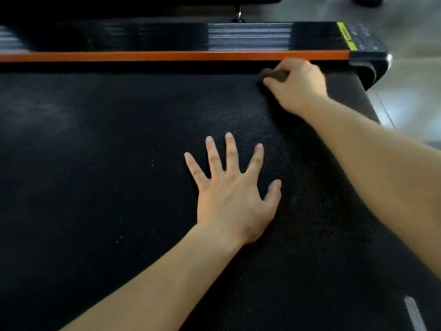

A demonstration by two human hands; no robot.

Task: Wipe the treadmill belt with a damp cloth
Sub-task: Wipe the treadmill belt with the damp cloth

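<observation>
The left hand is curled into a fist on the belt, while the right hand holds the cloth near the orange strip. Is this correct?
Not quite. In the head view the left hand lies flat and open on the belt, not in a fist. The right hand does hold the cloth near the orange strip.

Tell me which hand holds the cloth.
The right hand, curled round the cloth near the orange strip; the left hand lies flat on the belt.

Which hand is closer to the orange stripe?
Right. The right hand holds a dark cloth at the far edge of the belt, right beside the orange stripe. The left hand lies flat mid-belt, farther away.
</observation>
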